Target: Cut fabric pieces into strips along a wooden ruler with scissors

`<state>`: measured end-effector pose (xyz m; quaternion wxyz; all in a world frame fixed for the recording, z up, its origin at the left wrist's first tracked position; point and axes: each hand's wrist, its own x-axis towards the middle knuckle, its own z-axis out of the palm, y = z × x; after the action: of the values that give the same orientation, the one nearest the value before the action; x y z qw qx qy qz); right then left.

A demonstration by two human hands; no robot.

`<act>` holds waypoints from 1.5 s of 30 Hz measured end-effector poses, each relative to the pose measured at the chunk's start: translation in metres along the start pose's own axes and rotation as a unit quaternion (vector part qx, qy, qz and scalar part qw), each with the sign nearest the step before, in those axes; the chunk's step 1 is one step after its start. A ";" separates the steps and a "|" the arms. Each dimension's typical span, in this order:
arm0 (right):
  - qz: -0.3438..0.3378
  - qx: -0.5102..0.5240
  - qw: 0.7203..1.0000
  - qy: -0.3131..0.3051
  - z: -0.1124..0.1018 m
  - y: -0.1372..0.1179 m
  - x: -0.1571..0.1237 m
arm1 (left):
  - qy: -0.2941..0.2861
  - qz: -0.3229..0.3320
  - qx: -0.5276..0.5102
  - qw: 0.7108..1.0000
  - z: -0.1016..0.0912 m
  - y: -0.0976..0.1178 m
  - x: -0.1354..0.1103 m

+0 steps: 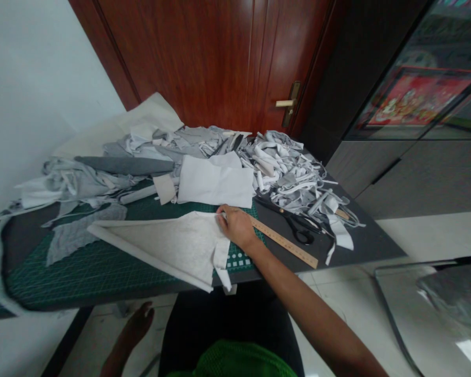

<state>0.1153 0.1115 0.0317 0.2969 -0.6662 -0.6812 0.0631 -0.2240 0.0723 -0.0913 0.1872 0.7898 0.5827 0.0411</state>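
Observation:
My right hand (235, 226) rests on the right end of a folded, wedge-shaped white cloth (168, 246) lying on the green cutting mat (82, 269). Its fingers are curled and pinch the cloth's edge. My left hand (138, 323) hangs below the table's front edge, fingers loosely together, holding nothing that I can see. A wooden ruler (284, 242) lies just right of my right hand, and black scissors (294, 222) lie beyond it.
A folded white cloth piece (215, 183) sits behind the wedge. A heap of white and grey fabric strips (294, 173) covers the back right of the table. Grey cloth and a grey roll (125, 165) lie at the back left. A wooden door (220, 57) stands behind.

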 end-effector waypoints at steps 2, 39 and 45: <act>-0.007 0.013 1.000 0.003 -0.001 0.002 -0.001 | -0.053 0.011 -0.026 0.998 0.004 0.020 -0.007; -0.044 0.076 0.991 0.099 -0.002 0.003 -0.001 | 0.107 0.295 0.020 0.949 -0.101 0.182 0.080; -0.186 0.144 0.972 0.018 -0.012 -0.012 -0.035 | 0.104 0.334 -0.013 0.937 -0.082 0.173 0.106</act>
<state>0.1086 0.0735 0.0359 0.4085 -0.4786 -0.7718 0.0923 -0.0567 0.1482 0.0285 0.1116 0.9277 0.3007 0.1909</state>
